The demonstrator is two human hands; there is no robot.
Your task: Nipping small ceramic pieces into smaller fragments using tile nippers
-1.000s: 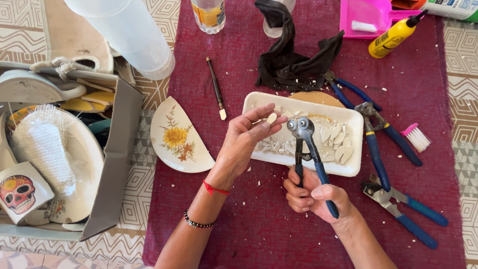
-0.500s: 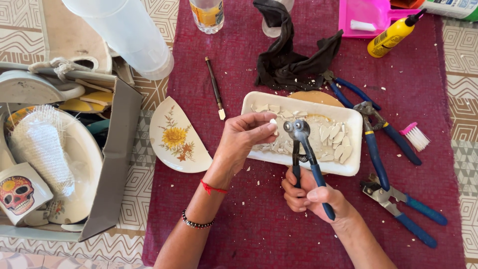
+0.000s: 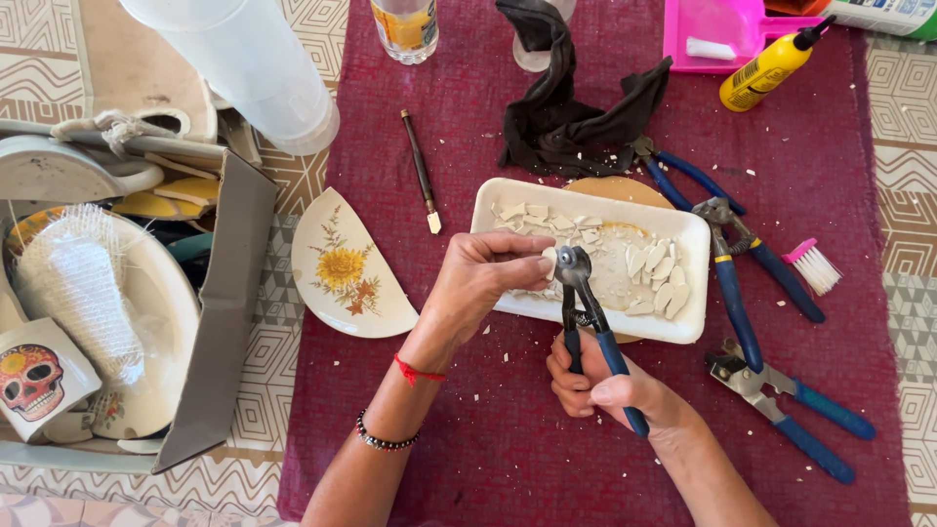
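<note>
A small white ceramic shard (image 3: 549,262) is being pinched in the left hand (image 3: 483,283) above the white rectangular tray's (image 3: 695,283) near edge, beside upright blue-handled nippers (image 3: 586,322) being gripped from below by the right hand (image 3: 595,385).

Small white ceramic chip (image 3: 549,262), frame centre: mostly covered by fingertips of the left hand (image 3: 485,278) and the head of the blue-handled tile nippers (image 3: 586,322); its shape cannot be told. Whether the jaws touch it is too small to tell. Nipper handles partly buried in the right hand (image 3: 595,385). Round tan disc (image 3: 613,189) under the white rectangular tray (image 3: 695,234): only its rims show (top and bottom). Clear plastic tub (image 3: 244,59), upper left, cut by the top edge. Glass jar with yellow label (image 3: 405,24) cut likewise. Cardboard box (image 3: 229,293), left, runs off frame.
</note>
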